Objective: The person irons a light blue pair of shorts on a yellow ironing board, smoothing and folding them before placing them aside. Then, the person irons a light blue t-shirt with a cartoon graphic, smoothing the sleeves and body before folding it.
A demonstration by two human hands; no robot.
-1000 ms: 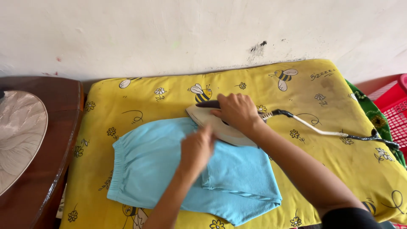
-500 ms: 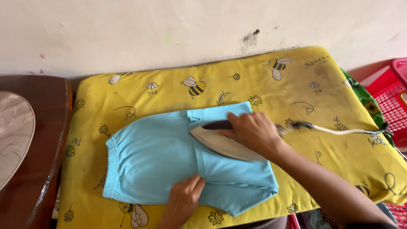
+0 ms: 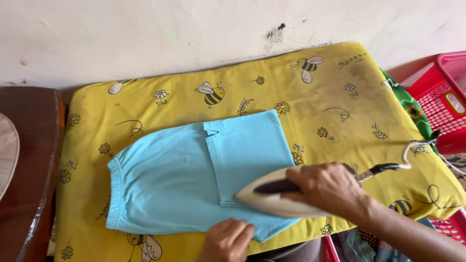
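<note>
Head: right hand (image 3: 330,188) irons shorts (image 3: 194,174) (basket (image 3: 437,102) beside).

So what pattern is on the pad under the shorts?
Yellow pad with bees and flowers, head view.

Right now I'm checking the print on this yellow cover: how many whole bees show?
3 whole bees: one above the blue shorts, one near the wall, one beside the right wrist. Wings at two edges suggest more, partly hidden.

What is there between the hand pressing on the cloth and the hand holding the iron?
In the head view, only a short stretch of the light blue shorts separates the left hand from the iron gripped by the right hand.
</note>
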